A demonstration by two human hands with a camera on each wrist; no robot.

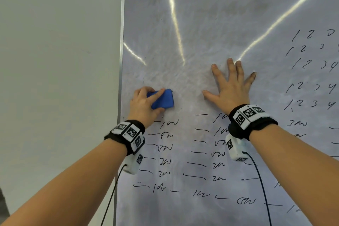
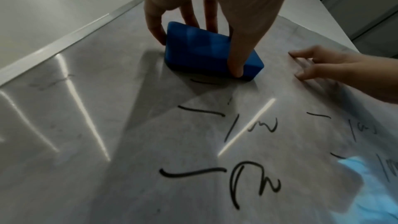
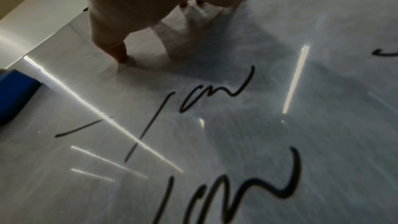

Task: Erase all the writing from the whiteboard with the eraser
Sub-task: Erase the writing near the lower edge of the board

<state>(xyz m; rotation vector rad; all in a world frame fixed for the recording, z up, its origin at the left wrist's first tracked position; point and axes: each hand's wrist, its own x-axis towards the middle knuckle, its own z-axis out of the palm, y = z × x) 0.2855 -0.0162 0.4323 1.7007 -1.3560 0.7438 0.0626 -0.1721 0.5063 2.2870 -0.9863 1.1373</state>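
Blue block eraser, dark felt underside, pressed flat on whiteboard near its left edge, just above the rows of black writing. Left hand grips it, thumb and fingers curled round its sides. Right hand lies flat, fingers spread, on a wiped patch to the eraser's right.

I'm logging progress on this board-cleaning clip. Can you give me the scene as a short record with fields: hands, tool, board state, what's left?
left hand: grips the blue eraser, fingers curled round its edges, pad against the whiteboard
right hand: flat on the board, fingers spread, holding nothing
eraser position: near the board's left frame edge, just above the top row of writing
board state: upper left area wiped, grey smears remain
what's left: rows of dashes and scrawls below both hands; rows of numbers at right
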